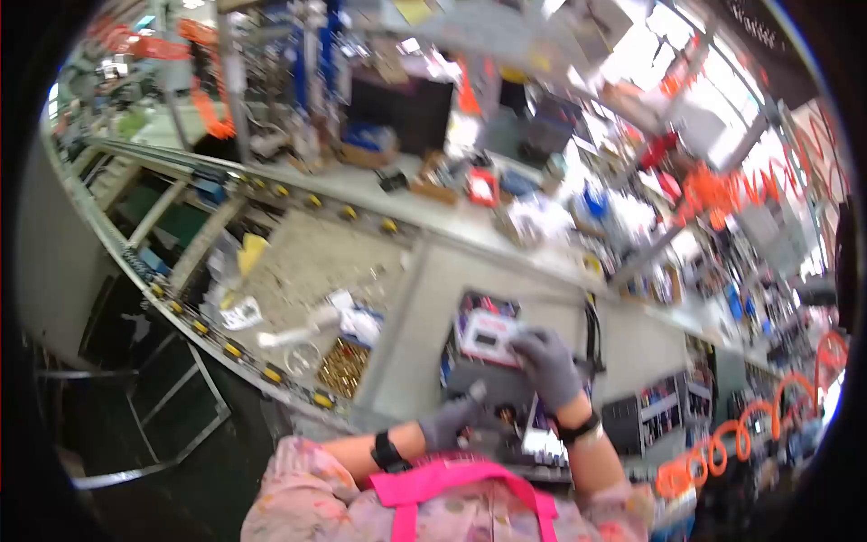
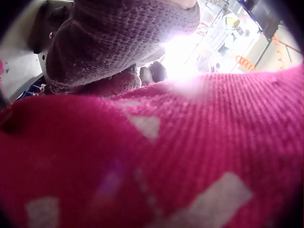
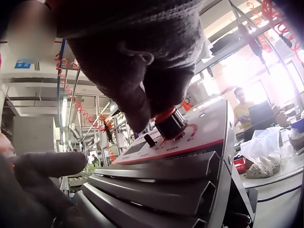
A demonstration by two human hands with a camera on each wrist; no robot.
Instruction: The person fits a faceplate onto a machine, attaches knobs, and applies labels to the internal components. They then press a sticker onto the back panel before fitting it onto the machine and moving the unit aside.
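My right hand [image 1: 546,366], in a grey knit glove, reaches to a box-shaped machine with a white, red-edged control panel [image 1: 488,336]. In the right wrist view its fingers pinch a black knob [image 3: 171,124] on that panel, beside a small dark switch [image 3: 149,140]. Grey ridged slats [image 3: 152,185] form the machine's near face. My left hand [image 1: 449,420], also gloved, is low in front of my body, close to the machine's near side. One of its fingers [image 3: 57,164] points out straight in the right wrist view. Pink fabric hides most of it in the left wrist view.
A box of brass-coloured small parts [image 1: 343,368] sits to the left, near a white-handled tool [image 1: 298,336]. Racks of small parts [image 1: 659,414] stand at the right. An orange coiled hose [image 1: 722,452] hangs there. Clear plastic bags [image 1: 537,219] lie on the bench behind.
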